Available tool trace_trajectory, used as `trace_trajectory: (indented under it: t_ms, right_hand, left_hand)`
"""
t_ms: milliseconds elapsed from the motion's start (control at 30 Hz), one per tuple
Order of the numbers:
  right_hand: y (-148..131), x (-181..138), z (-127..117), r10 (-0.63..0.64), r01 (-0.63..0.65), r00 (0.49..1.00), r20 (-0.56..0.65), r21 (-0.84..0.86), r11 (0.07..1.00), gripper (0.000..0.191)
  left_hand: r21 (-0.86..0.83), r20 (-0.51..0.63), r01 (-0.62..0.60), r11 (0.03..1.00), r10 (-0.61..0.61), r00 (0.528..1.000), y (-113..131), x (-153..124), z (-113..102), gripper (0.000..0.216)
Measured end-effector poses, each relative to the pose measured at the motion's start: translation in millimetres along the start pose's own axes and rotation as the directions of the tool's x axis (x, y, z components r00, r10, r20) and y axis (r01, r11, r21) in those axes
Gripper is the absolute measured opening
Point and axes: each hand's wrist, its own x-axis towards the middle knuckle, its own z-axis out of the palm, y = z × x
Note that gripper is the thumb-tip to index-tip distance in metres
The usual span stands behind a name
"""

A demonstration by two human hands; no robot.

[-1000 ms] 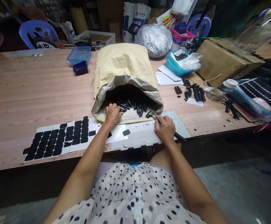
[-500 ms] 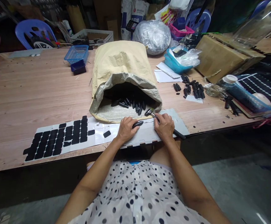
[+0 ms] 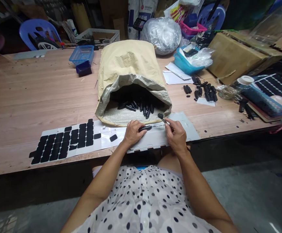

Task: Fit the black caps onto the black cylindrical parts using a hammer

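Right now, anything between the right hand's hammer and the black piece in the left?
Nothing visible stands between the hammer in the right hand and the black piece in the left hand; just gray board with dark marks. The sack has its rim along the far side.

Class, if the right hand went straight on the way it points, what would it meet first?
Most likely the sack, at the right side of its open mouth, met by the head of the hammer in the right hand; how high the head hangs is unclear.
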Motion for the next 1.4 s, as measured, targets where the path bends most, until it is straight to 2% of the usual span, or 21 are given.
trace_trajectory:
  t_ms: [100, 200, 600, 767, 900, 1067, 1233, 1400]
  right_hand:
    - [-9.9, -11.0, -5.7, -0.028, 0.022, 0.998, 0.053, 0.128, 0.992, 0.034]
    - [-18.8, -18.1, -7.8, -0.056, 0.038, 0.993, 0.101, 0.171, 0.985, 0.033]
    - [-32.1, -23.7, -16.2, -0.078, 0.075, 0.985, 0.153, 0.023, 0.997, 0.034]
    - [-40.7, -24.2, -16.7, -0.113, 0.106, 0.983, 0.143, 0.059, 0.993, 0.035]
    - [-43.7, -28.8, -11.5, -0.133, 0.123, 0.972, 0.193, 0.065, 0.990, 0.034]
    - [-29.1, -14.1, -10.2, -0.124, 0.121, 0.981, 0.149, 0.026, 0.992, 0.033]
    - [1.7, 15.8, -4.7, -0.048, 0.059, 0.997, 0.063, -0.173, 0.983, 0.031]
    - [18.5, 19.3, 9.1, 0.021, -0.005, 0.998, 0.052, -0.279, 0.960, 0.028]
  left_hand:
    - [-0.019, 0.005, 0.009, 1.000, -0.009, 1.000, -0.4, 0.0, -1.0, 0.013]
    - [-0.033, 0.014, 0.025, 0.999, -0.024, 1.000, -0.4, 0.2, -1.5, 0.013]
    - [-0.054, 0.015, 0.040, 0.998, -0.039, 0.999, 0.7, 2.0, 0.8, 0.016]
    - [-0.052, 0.021, 0.016, 0.999, -0.015, 1.000, 0.0, 2.3, 0.9, 0.016]
    - [-0.058, 0.023, 0.020, 0.998, -0.018, 1.000, 0.4, 2.0, 1.3, 0.016]
    - [-0.054, 0.026, 0.024, 0.998, -0.022, 0.999, 1.0, 2.2, 2.2, 0.015]
    - [-0.056, 0.023, 0.036, 0.998, -0.035, 0.999, 2.1, 1.4, 2.1, 0.015]
    - [-0.064, 0.015, 0.035, 0.997, -0.034, 0.999, 1.7, 2.7, 3.1, 0.012]
